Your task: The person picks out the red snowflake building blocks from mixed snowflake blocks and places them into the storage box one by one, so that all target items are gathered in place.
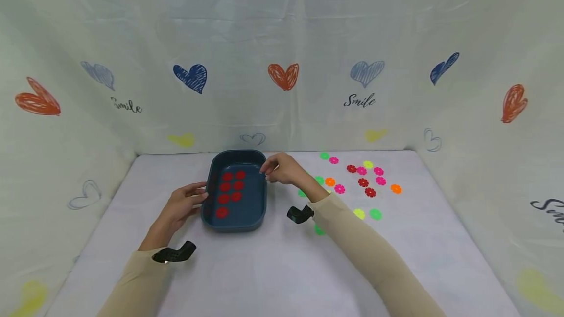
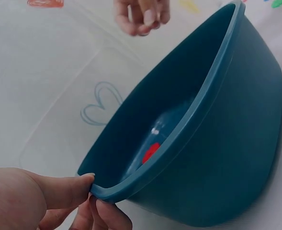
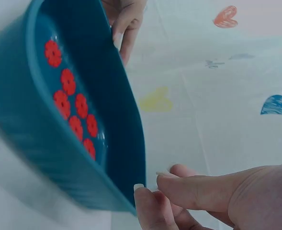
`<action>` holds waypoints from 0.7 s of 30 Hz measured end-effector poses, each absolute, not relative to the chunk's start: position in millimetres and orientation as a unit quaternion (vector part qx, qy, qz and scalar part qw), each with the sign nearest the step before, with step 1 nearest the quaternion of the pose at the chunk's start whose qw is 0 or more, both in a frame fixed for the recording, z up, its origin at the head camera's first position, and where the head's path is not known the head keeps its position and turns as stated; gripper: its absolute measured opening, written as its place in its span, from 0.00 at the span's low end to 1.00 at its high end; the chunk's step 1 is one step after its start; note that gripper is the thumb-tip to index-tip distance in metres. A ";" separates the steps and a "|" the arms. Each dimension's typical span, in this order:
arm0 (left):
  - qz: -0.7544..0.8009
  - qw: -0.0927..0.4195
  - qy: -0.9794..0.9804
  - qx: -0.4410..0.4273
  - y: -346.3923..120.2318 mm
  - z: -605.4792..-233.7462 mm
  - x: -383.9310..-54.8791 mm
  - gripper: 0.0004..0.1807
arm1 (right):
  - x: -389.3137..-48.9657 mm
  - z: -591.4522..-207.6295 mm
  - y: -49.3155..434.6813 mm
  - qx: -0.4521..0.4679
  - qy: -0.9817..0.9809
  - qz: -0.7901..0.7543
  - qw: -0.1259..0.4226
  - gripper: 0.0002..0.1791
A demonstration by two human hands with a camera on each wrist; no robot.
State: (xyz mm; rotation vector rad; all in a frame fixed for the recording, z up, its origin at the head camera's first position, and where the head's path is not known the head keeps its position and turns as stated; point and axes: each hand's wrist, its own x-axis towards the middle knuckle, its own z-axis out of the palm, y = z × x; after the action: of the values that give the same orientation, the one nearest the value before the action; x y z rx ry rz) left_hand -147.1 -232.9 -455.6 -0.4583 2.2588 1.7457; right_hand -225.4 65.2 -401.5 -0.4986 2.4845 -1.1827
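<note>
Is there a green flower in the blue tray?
No, only red flowers show in the blue tray; the green ones lie on the table.

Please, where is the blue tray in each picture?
Head: the blue tray is just left of centre, below the middle.
Left wrist: from the centre to the right side.
Right wrist: in the left half.
Shared landmark: red pieces inside it; left wrist shows only one clearly.

We wear plain beige: left sleeve (image 1: 137, 280), right sleeve (image 1: 367, 256) | bent black left wrist camera (image 1: 175, 253), black right wrist camera (image 1: 300, 215) | our left hand (image 1: 179, 205) and right hand (image 1: 285, 169) both bare
</note>
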 end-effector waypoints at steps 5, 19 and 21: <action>0.603 0.129 0.772 -0.150 -233.9 -455.7 -147.3 0.31 | -222.4 -405.3 85.9 -0.148 0.872 -0.433 0.174 0.11; 0.595 0.137 0.776 -0.158 -233.5 -456.0 -147.8 0.31 | -214.8 -415.0 145.9 -0.109 0.869 -0.455 0.162 0.11; 0.595 0.137 0.776 -0.157 -233.0 -456.2 -147.8 0.31 | -214.4 -418.2 153.1 -0.102 0.870 -0.455 0.161 0.11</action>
State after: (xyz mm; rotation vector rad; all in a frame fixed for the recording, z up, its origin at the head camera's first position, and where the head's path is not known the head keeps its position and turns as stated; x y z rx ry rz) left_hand -147.8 -233.0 -456.2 -0.4554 2.2448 1.7225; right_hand -214.4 153.1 -418.2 -0.2899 2.4833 -1.2995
